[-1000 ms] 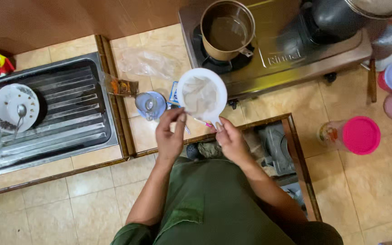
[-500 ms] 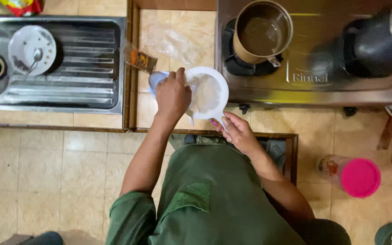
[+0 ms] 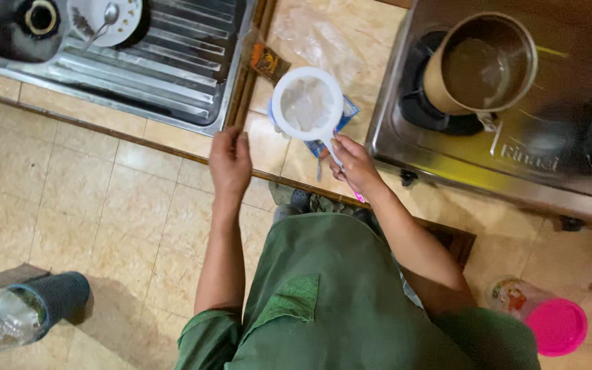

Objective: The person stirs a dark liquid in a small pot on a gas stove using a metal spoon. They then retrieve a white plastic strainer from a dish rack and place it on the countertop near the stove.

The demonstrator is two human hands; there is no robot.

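My right hand (image 3: 353, 163) grips the handle of a white round strainer (image 3: 307, 104) and holds it level over the tiled counter, above a blue-edged cup mostly hidden under it. My left hand (image 3: 230, 161) hangs by the counter's wooden front edge, fingers curled, with nothing in it. A small brown sachet (image 3: 268, 63) lies on the counter just left of the strainer. A metal pot (image 3: 481, 65) of brown liquid stands on the gas stove (image 3: 515, 154) to the right.
A steel sink (image 3: 152, 65) at upper left holds a white plate with a spoon (image 3: 104, 17). A clear plastic bag (image 3: 316, 41) lies on the counter. On the floor stand a pink-lidded jar (image 3: 549, 322) at the right and a dark bin (image 3: 49, 298) at lower left.
My left hand has let go of the strainer's rim and dropped to the counter edge. The right hand still holds the strainer's handle. The view has shifted right and closer.
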